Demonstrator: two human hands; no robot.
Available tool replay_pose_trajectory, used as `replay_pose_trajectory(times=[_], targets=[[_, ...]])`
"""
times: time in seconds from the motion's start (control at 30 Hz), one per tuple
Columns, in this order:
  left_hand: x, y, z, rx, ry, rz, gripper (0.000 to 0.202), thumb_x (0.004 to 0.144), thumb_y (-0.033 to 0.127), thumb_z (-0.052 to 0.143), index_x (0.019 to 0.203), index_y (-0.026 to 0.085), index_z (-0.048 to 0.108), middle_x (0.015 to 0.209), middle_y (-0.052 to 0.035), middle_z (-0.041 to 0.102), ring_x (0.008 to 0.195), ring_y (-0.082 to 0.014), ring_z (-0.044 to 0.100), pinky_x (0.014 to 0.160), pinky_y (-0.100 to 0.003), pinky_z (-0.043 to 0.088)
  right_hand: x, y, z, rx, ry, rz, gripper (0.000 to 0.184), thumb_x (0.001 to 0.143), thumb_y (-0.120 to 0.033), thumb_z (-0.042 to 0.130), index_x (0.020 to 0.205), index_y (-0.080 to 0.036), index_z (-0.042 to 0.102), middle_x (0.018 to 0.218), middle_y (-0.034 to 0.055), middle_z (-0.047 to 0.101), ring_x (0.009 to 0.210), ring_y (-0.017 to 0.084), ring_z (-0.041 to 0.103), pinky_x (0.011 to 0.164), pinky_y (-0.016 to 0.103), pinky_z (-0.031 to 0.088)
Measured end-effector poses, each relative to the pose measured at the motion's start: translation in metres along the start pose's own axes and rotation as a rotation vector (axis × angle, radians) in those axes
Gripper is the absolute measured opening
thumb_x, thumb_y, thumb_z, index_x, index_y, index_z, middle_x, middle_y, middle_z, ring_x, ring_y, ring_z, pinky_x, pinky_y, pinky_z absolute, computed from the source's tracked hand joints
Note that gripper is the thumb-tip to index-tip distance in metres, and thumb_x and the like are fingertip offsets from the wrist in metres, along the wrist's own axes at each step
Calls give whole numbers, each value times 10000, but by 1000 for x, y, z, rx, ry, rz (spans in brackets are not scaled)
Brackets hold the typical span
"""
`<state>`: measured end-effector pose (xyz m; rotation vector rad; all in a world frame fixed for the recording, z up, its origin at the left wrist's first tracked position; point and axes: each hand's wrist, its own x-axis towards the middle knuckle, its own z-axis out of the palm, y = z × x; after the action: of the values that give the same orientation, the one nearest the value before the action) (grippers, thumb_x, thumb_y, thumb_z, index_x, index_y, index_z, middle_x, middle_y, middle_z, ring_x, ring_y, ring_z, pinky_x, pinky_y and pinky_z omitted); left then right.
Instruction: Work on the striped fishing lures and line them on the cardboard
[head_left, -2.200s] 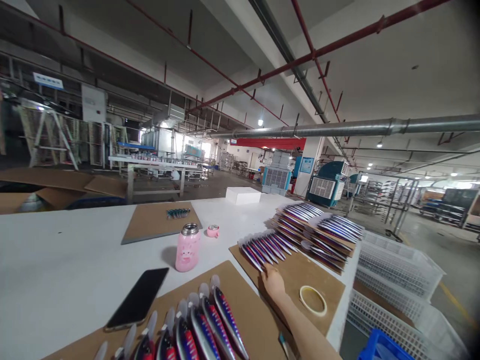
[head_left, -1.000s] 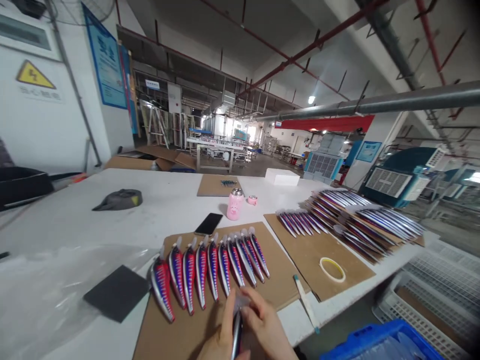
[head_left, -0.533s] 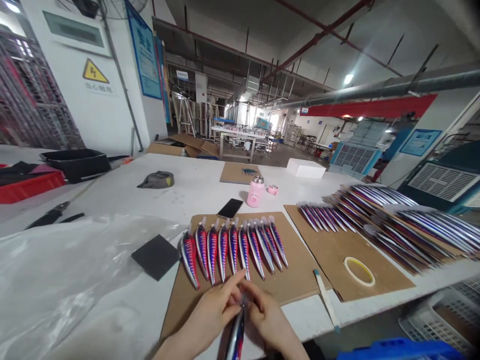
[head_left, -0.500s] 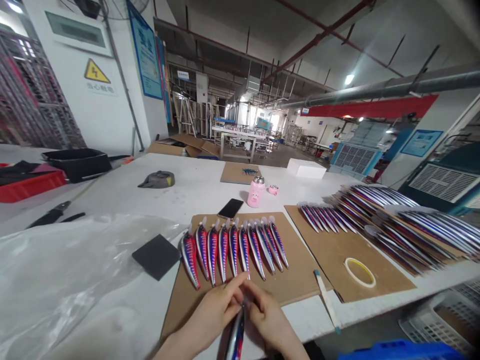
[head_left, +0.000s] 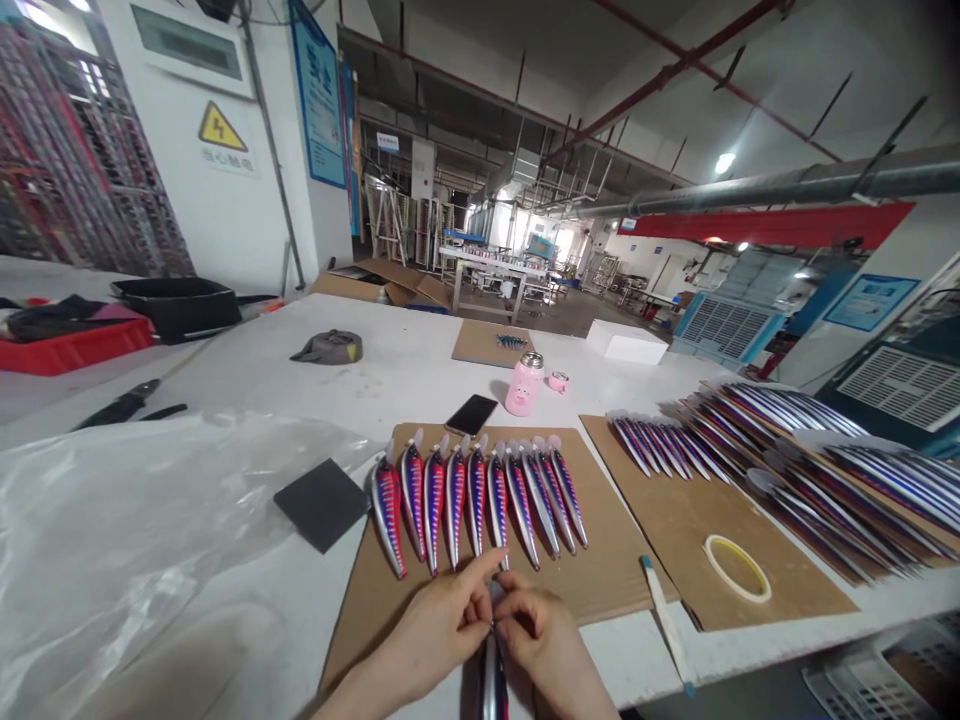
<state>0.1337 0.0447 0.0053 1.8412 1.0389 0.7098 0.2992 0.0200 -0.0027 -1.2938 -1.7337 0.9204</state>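
"Well, what do the two hands do?"

"The left hand (head_left: 427,640) and the right hand (head_left: 544,645) come close together over the front of the bench (head_left: 390,390). Both grips are closed on one shiny fishing lure (head_left: 492,690)."

"Where is that lure?"

"It is just past the front edge of a big cardboard sheet (head_left: 607,575). It points down toward the person, and the bottom of the picture cuts it off. Its top end is pinched between the fingers (head_left: 480,568)."

"What lies on the big sheet?"

"A row of lures (head_left: 476,500) lies side by side. They are silver, red and blue, with clear tips at the top."

"And what is near it?"

"A black foam pad (head_left: 324,505) is just to the left, with a clear plastic sheet (head_left: 112,520) beside it. To the right is a second cardboard sheet (head_left: 675,540) with a roll of tape (head_left: 737,568) on it. Past that are piles of lures (head_left: 832,470). Farther up the bench are a phone (head_left: 471,415) and a pink pig bottle (head_left: 523,385)."
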Motion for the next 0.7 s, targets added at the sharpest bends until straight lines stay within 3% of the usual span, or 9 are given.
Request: replay_pose_trajectory(times=[0.17,0.3,0.4,0.5,0.6,0.7], targets=[[-1,-5,8,11,75,10,690,650,29,455,1306,243,448,672,80,603,571,-92,530,570,-168,404,2,0,2,-127,14,-19,233,663,-36,480,634,-189,652,877,61,708,916,203,659,758,255,484],[-1,-4,5,-124,61,-24,636,667,48,459,1277,230,466,740,55,587,644,-104,551,603,-182,422,1,4,5,-200,48,-28,216,669,-40,470,624,-188,622,730,47,684,859,204,663,738,251,482],[-1,1,-5,-182,55,-7,298,707,105,484,955,202,619,932,-1,545,817,-126,561,703,-205,431,1,-1,4,-205,60,-22,217,675,-32,462,604,-187,597,735,43,670,741,173,654,699,235,477],[-3,6,-15,-131,5,-25,97,732,152,509,721,186,599,838,18,536,822,-132,543,752,-215,394,0,-6,3,-175,48,13,225,682,-23,461,610,-191,592,770,51,676,857,186,656,747,233,471],[-4,8,-18,-119,-67,-64,104,723,155,520,731,189,618,723,46,566,724,-120,524,671,-198,372,-1,-6,2,-168,42,37,224,696,-26,465,629,-193,598,767,64,693,1015,213,628,806,248,465],[-4,7,-17,-114,-124,-85,236,704,146,529,893,219,650,658,74,539,625,-97,492,579,-179,347,-2,-2,3,-176,58,26,224,697,-23,471,627,-190,602,804,74,702,976,211,643,807,258,467]])
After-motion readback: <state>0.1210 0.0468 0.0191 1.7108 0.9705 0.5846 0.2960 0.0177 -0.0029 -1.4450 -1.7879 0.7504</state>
